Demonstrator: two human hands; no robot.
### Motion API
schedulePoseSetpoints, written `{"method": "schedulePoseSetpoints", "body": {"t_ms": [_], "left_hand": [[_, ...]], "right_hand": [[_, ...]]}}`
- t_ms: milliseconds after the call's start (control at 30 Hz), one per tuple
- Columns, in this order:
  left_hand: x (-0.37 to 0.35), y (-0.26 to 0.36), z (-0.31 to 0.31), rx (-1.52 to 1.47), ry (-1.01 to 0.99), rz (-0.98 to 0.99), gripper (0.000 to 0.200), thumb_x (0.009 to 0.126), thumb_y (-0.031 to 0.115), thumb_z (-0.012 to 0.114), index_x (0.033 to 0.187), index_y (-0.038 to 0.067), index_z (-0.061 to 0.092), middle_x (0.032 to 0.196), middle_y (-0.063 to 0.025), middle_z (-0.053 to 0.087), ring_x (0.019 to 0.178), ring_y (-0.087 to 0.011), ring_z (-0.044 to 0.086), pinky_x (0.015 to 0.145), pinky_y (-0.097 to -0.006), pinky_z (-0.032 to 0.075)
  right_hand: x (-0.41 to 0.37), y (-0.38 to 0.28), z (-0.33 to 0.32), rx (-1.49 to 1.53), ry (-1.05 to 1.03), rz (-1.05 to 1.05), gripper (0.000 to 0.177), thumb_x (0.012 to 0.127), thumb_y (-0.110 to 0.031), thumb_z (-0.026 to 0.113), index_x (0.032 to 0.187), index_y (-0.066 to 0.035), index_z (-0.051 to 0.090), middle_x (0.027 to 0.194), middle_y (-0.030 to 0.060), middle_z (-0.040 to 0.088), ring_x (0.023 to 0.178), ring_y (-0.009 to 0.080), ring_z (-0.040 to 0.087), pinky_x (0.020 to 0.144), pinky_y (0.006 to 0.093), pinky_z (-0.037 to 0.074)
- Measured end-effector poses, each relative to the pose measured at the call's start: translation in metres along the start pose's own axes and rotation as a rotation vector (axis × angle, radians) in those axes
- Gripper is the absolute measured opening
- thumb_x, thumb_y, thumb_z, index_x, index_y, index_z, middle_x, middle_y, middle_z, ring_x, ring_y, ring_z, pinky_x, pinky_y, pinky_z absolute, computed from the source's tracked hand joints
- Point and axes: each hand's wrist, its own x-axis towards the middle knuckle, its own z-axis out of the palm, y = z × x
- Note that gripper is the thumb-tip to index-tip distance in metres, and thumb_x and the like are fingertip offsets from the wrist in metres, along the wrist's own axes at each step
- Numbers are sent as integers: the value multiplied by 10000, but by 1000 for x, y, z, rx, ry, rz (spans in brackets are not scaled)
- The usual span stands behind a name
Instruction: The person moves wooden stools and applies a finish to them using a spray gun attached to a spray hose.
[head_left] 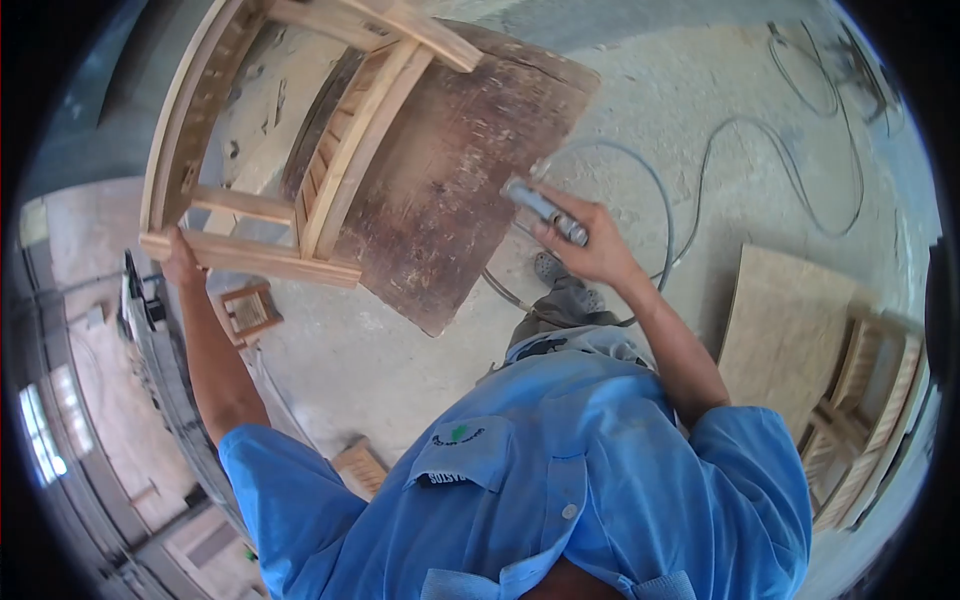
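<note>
A bare wooden chair frame [330, 150] lies tipped over on a dark, worn surface [470, 170]. It covers the far-left part of the surface and hangs well out past the left edge.

The left hand [178, 258] is at the frame's near-left end, beyond the left edge. Its fingers [170, 240] are closed tight around the end of the lowest rail. The right hand [592, 245] hangs just off the right edge with its fingers [560, 232] wrapped fully around a slim grey tool [545, 210]. The tool's nose points at that edge. It may be touching the rim there, but the wide lens bends the view too much to be sure. A hose [700, 170] runs from the hand in loops across the dusty floor [380, 370].

The step in hand looks like bracing. One hand pins the frame so it cannot slide or rock, while the other holds the tool ready, well apart from the wood. Bringing the tool onto a joint or slat would mean reaching across the bare middle of the surface. That calls for a firm hold on the rail, since the overhanging part could tip, and for slack hose kept clear of the near corner.

A flat wooden panel [785, 320] leans off to the right, with more chair parts [865, 420] stacked beside it. A small wooden piece [248, 310] lies on the floor below the left edge.
</note>
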Motion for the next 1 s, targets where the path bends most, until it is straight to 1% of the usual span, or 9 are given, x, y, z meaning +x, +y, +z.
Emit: {"method": "schedulePoseSetpoints", "body": {"t_ms": [133, 233, 333, 433, 533, 667, 833, 933, 1000], "left_hand": [[-48, 32, -1, 36, -9, -79, 885, 726, 526, 748, 1356, -7, 429, 1242, -174, 547, 1019, -349, 605, 760, -537, 537], [-97, 48, -1, 10, 26, -45, 860, 738, 452, 751, 1373, -17, 409, 1255, -176, 549, 1034, -338, 609, 758, -535, 546], [-82, 29, -1, -10, 53, 7, 866, 745, 470, 746, 1359, -41, 409, 1254, -187, 545, 1052, -345, 599, 779, -530, 545], [-59, 17, -3, 122, 53, -52, 921, 743, 560, 726, 1348, -54, 402, 1293, -199, 499, 1115, -369, 553, 850, -550, 515], [-70, 27, -1, 27, -24, -159, 901, 756, 545, 718, 1374, -19, 385, 1305, -181, 498, 1125, -368, 552, 861, -577, 494], [-60, 39, 2, 14, -186, -317, 827, 822, 583, 613, 1424, 83, 344, 1372, -149, 446, 1238, -370, 470, 933, -614, 423], [-68, 57, 8, -31, -249, -355, 683, 896, 557, 471, 1398, 105, 369, 1371, -118, 457, 1208, -348, 506, 913, -612, 456], [-55, 52, 5, -71, -436, -271, 650, 899, 534, 449, 1391, 116, 376, 1354, -133, 468, 1190, -336, 521, 911, -589, 477], [-46, 48, 0, -38, -303, -223, 648, 887, 504, 475, 1372, 81, 399, 1318, -139, 498, 1188, -326, 523, 928, -551, 482]], "right_hand": [[6, -22, -31, 17, 144, 40, 493, 848, -285, 708, 1284, -90, 584, 1074, 177, 685, 963, 276, 688, 818, 355, 523], [15, -27, -35, 4, 259, -130, 460, 854, -282, 698, 1260, -88, 603, 1025, 177, 696, 937, 275, 693, 792, 354, 523], [17, -27, -35, -85, 208, 69, 431, 857, -294, 692, 1240, -107, 622, 994, 181, 700, 906, 267, 696, 780, 346, 522], [3, 6, -30, -167, 218, 114, 418, 859, -321, 685, 1225, -124, 636, 972, 169, 705, 861, 249, 693, 766, 339, 519], [-3, 31, -19, 24, 292, -10, 421, 854, -352, 680, 1209, -128, 647, 977, 150, 708, 846, 234, 684, 764, 343, 517], [14, 49, -6, 274, 302, 159, 452, 837, -409, 679, 1195, -132, 657, 927, 111, 711, 844, 236, 672, 765, 341, 513], [62, 75, 36, 387, 393, 241, 479, 828, -479, 660, 1184, -160, 669, 907, 108, 707, 836, 266, 667, 771, 379, 510], [86, 84, 67, 453, 439, 241, 481, 826, -493, 654, 1179, -166, 672, 912, 121, 708, 857, 288, 672, 792, 392, 512], [95, 90, 86, 439, 464, 239, 480, 827, -493, 651, 1176, -164, 673, 916, 132, 708, 876, 306, 675, 809, 402, 515]]}}
